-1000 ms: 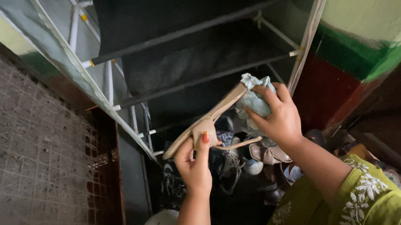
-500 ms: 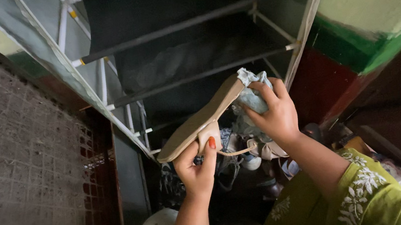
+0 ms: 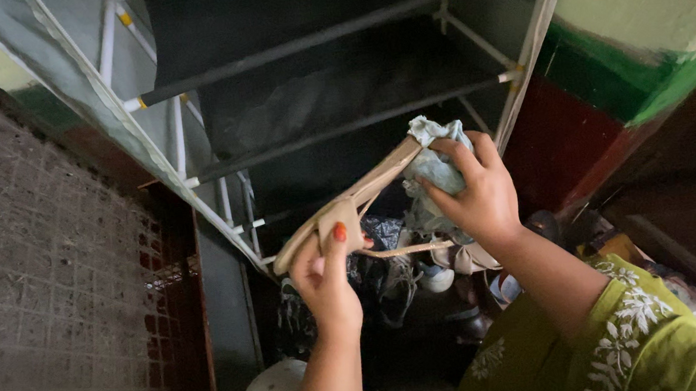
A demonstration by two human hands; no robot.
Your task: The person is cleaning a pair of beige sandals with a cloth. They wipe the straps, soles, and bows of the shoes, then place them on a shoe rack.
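— Head view, from the left: what shows first?
— Tiled wall [image 3: 35, 283]; then the white-framed shoe rack [image 3: 187, 166] with dark shelves; below it, the left hand [image 3: 327, 281] closed on the heel end of a beige sandal [image 3: 349, 208], thumb pressed on it.
— And further right?
— The sandal slants up, held in front of the rack; at its toe the right hand [image 3: 474, 194] grips a pale cloth [image 3: 437, 168] against it; shoes [image 3: 427, 278] lie piled beneath.

I see my left hand [image 3: 323, 281] left of my right hand [image 3: 474, 194], the sandal [image 3: 349, 208] between them, before the shelf rack [image 3: 327, 84], shoes [image 3: 410, 280] below.
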